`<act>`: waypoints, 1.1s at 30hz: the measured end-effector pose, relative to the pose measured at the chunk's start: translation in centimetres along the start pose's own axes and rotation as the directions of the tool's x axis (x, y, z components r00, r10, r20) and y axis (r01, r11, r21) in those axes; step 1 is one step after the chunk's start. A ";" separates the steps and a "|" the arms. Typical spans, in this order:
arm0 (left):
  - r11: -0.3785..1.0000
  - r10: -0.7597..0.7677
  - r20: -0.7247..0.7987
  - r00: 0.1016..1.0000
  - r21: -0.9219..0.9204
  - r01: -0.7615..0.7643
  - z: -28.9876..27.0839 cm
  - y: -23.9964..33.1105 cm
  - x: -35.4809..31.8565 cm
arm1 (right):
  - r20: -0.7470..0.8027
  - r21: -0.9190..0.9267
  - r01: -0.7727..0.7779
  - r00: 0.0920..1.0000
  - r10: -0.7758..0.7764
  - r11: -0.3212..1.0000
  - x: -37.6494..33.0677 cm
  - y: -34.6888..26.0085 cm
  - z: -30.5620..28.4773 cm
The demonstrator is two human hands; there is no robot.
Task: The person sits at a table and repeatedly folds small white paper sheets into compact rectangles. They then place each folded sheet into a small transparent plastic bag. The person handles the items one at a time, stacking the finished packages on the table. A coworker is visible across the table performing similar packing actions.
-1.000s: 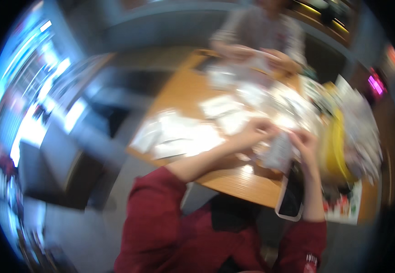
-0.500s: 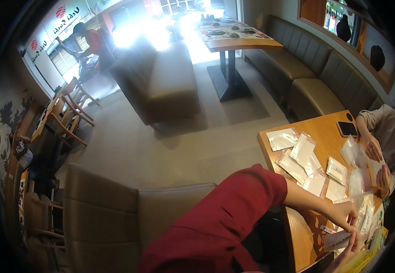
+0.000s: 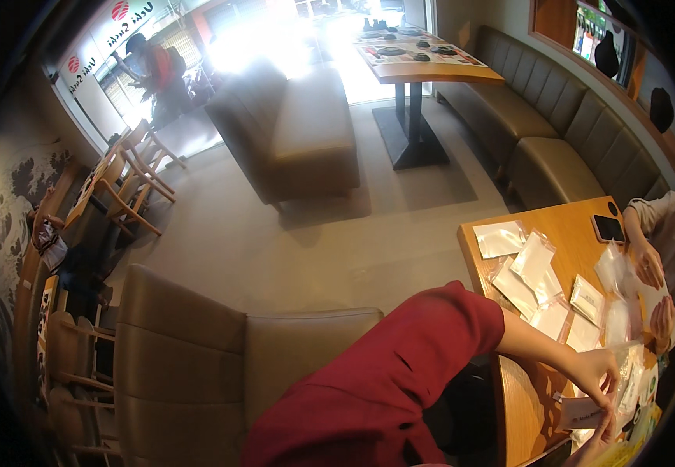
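Observation:
A small white printed card (image 3: 578, 413) is at the near right of the wooden table. My left hand (image 3: 596, 375), at the end of a red sleeve, reaches in with fingers closed in a pinch at the card's upper right edge. From below, my right hand (image 3: 602, 437) has its fingers closed on the lower right edge of the same card. Beside them lies a heap of clear plastic bags (image 3: 627, 381). Farther up the table are several flat white packets (image 3: 536, 258) in clear sleeves, some overlapping. The right palm and wrist are mostly cut off by the picture's edge.
Across the table (image 3: 525, 405) another person's hands (image 3: 647, 265) hover around clear bags. A phone (image 3: 608, 228) lies near that person's arm. A padded bench (image 3: 310, 350) stands to my left. Behind are another set table (image 3: 431, 74) and a figure (image 3: 157, 74) by the bright doorway.
The whole view has shifted a little to the right. Both my hands stay on the card, which has tilted slightly. The figure by the doorway has changed posture.

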State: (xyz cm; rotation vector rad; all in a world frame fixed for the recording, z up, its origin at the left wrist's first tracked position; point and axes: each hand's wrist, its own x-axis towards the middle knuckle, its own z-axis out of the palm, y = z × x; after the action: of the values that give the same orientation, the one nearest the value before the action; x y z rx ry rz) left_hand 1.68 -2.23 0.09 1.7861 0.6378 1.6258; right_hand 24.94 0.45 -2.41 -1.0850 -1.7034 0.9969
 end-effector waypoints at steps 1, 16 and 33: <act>0.999 0.040 -0.015 0.999 0.023 -0.040 -0.1 -0.4 0.0 | -0.010 0.004 0.003 1.000 -0.003 1.000 0.1 -0.2 0.2; 0.980 0.193 0.035 0.981 -0.055 -0.191 2.3 -2.5 0.6 | -0.245 0.033 0.052 0.968 -0.042 0.998 -2.3 -2.7 1.4; 0.854 0.420 -0.190 0.887 0.414 -0.316 -5.0 1.9 4.0 | -0.374 -0.055 0.002 0.927 -0.022 0.998 0.4 1.9 -2.1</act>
State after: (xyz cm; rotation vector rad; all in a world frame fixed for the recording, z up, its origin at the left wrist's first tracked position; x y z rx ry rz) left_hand -2.91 0.02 4.41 2.0709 0.8068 2.1623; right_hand 27.24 1.75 -3.38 -1.2117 -1.4278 0.6837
